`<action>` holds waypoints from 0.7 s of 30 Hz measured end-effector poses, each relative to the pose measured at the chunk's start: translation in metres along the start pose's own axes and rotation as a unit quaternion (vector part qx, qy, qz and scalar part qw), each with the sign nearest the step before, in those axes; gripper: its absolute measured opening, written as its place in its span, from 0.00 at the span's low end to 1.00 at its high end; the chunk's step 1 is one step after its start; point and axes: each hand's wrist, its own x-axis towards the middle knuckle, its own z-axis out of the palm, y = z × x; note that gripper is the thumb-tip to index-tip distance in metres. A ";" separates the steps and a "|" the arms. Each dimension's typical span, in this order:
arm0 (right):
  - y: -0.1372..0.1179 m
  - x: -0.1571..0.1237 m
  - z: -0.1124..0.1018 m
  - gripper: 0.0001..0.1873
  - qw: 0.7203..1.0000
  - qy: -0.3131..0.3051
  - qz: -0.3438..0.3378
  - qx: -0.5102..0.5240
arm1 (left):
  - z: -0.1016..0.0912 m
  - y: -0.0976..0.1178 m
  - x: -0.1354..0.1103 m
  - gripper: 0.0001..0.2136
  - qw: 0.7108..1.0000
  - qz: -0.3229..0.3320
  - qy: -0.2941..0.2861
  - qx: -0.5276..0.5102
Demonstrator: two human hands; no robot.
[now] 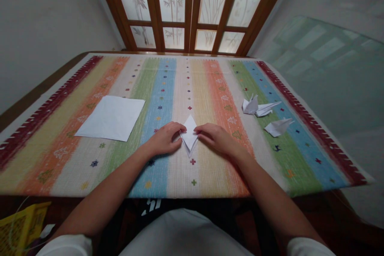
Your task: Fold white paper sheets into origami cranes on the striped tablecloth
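Note:
A white sheet of paper folded into a small diamond (190, 135) lies at the middle of the table, one point toward me and one away. My left hand (166, 138) pinches its left corner between thumb and fingers. At the right corner, my right hand (213, 138) closes on the paper's edge in the same way. Layers show at the diamond's near tip, slightly apart. Off to the right sit several folded paper cranes: one upright (250, 105), one beside it (267, 109), and another nearer me (278, 127).
A stack of white square paper (111, 118) lies on the left of the striped tablecloth (162, 88). Beyond the table's far edge stands a wooden door with glass panes (192, 12). A yellow basket (22, 228) is on the floor at lower left. A glass panel (324, 60) leans at right.

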 end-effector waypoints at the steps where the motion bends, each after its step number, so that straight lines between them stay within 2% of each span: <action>1: 0.000 0.000 0.001 0.10 1.000 0.007 0.008 0.000 | 0.000 0.000 0.000 0.14 1.000 -0.002 0.001 -0.004; 7: -0.003 0.005 0.011 0.09 0.994 0.067 0.081 0.021 | 0.002 0.003 0.004 0.08 0.999 -0.040 0.027 -0.016; 11: -0.001 0.009 0.015 0.03 0.991 0.106 0.082 0.006 | 0.007 0.002 0.007 0.08 0.996 -0.075 0.045 -0.001; 15: -0.002 0.009 0.014 0.06 0.994 0.098 0.052 -0.019 | 0.012 0.001 0.009 0.09 0.994 -0.094 0.062 -0.004; 19: -0.005 0.007 0.011 0.03 0.995 0.068 0.067 0.005 | 0.016 0.002 0.014 0.08 0.991 -0.108 0.077 -0.013; 21: -0.005 0.007 0.012 0.02 0.994 0.075 0.079 0.009 | 0.017 0.002 0.016 0.09 0.991 -0.110 0.081 -0.016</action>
